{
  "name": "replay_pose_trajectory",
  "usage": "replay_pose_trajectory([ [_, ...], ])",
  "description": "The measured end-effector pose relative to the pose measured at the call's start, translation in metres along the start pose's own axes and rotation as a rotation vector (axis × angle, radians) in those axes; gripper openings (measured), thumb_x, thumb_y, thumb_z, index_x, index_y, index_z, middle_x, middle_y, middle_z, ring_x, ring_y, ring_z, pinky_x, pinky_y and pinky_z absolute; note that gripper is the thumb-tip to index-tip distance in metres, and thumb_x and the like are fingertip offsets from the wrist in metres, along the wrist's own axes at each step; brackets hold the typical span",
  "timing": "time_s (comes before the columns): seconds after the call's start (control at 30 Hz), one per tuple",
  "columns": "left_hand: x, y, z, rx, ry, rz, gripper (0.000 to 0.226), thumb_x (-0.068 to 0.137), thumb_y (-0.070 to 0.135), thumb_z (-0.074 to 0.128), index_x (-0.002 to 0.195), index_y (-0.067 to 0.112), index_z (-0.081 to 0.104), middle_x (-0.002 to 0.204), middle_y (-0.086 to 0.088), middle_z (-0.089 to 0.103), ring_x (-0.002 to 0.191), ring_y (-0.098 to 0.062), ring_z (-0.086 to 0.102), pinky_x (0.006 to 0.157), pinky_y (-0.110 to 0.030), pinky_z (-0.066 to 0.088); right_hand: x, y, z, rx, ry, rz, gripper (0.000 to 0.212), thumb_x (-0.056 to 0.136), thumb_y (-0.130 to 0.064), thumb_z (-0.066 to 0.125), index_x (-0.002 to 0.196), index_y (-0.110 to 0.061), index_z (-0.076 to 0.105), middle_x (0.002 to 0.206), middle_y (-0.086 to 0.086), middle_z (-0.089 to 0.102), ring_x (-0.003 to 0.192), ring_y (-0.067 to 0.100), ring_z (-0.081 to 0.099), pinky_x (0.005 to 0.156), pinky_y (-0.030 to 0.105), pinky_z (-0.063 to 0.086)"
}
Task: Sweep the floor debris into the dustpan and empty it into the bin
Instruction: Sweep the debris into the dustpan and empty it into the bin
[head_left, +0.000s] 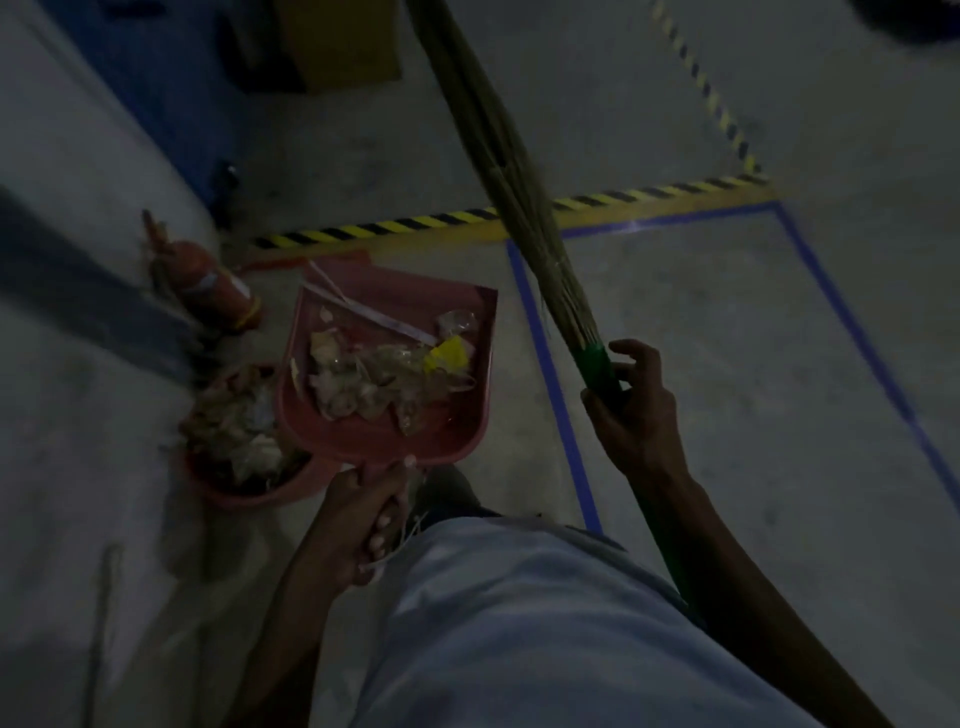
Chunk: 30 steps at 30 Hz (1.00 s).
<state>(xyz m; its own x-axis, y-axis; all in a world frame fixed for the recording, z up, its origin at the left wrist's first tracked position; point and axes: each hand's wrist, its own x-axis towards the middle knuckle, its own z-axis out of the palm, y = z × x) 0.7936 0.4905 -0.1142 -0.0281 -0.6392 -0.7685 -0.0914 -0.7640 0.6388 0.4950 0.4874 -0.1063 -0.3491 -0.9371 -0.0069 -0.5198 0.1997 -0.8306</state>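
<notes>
**Loaded dustpan held beside the bin, broom idle in the other hand**

The left hand (363, 512) is curled tight round the short handle of the pink dustpan (470, 332), thumb on top near the pan's neck; the pan juts forward from that hand, roughly level, carrying a loose heap of debris (374, 374): crumpled wrappers, a yellow scrap, a pale strip lying across the far edge. Just to the left of this hand, and partly under the pan's left rim, stands the bin (208, 480), a low reddish tub already heaped with similar litter. The right hand (631, 405) grips the green handle of the broom (511, 208), lower fingers wrapped, the forefinger lifted loosely off it; the bristles point up and away from that hand, off the floor.

Handling, as a judgement: the load looks light and springy, mostly film and paper, so weight is no concern; the risk is pieces sliding or wafting off the open front lip, and the long strip may catch on the edge; the pan itself looks like stiff, smooth plastic, so litter should slip out readily once it is tipped. The handle grip suits the pour: a turn of the wrist toward the bin, lip held low over the heap, ought to empty it; since the bin looks nearly full, a slow tilt seems wiser than a quick one.

Beyond the left hand a red fire extinguisher (208, 280) lies by the wall; striped hazard tape (395, 226) and blue floor tape (550, 374) run ahead of the hands.
</notes>
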Motion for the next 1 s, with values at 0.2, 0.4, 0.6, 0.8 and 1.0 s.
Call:
replay_pose_trajectory([
  [0.2,0.011,-0.030,-0.053,-0.197,0.131,0.036,0.046,0.089,0.049,0.071,0.073,0.010,0.054,0.048,-0.004,0.036,0.031,-0.014,0.032,0.042,-0.014,0.025,0.010,-0.030,0.051,-0.028,-0.130,-0.132,0.059,0.086,-0.004,0.070,0.136,-0.015,0.039,0.119,0.005,0.062,0.098,0.024,0.069,0.073,0.039,0.060],
  [0.4,0.040,-0.029,-0.133,-0.309,0.187,0.025,0.044,0.090,0.045,0.071,0.069,0.010,0.052,0.046,-0.003,0.036,0.031,-0.012,0.030,0.041,-0.013,0.023,0.019,-0.071,0.128,-0.049,-0.213,-0.157,0.063,0.085,-0.005,0.071,0.138,-0.016,0.038,0.127,0.014,0.061,0.105,0.019,0.066,0.074,0.031,0.060],
  [0.6,0.070,0.004,-0.227,-0.261,0.149,-0.068,0.045,0.096,0.042,0.065,0.063,0.015,0.050,0.040,0.004,0.034,0.028,-0.008,0.029,0.042,-0.012,0.020,0.027,-0.126,0.214,-0.110,-0.267,-0.127,0.062,0.086,-0.001,0.069,0.138,-0.011,0.038,0.127,0.017,0.062,0.089,0.015,0.067,0.061,0.018,0.057],
  [0.8,0.113,0.022,-0.306,-0.207,0.080,-0.161,0.039,0.097,0.040,0.064,0.068,0.016,0.055,0.043,0.006,0.039,0.031,-0.006,0.032,0.041,-0.014,0.023,0.021,-0.166,0.265,-0.127,-0.261,-0.003,0.061,0.087,-0.004,0.069,0.139,-0.016,0.039,0.130,0.010,0.060,0.101,0.016,0.065,0.071,0.021,0.057],
  [1.0,0.158,0.020,-0.337,-0.280,0.109,-0.180,0.037,0.094,0.036,0.069,0.060,0.021,0.063,0.046,0.006,0.041,0.033,-0.005,0.033,0.036,-0.016,0.021,0.009,-0.173,0.281,-0.067,-0.245,0.076,0.057,0.087,-0.004,0.070,0.134,-0.019,0.043,0.123,-0.002,0.058,0.110,0.019,0.063,0.075,0.018,0.057],
])
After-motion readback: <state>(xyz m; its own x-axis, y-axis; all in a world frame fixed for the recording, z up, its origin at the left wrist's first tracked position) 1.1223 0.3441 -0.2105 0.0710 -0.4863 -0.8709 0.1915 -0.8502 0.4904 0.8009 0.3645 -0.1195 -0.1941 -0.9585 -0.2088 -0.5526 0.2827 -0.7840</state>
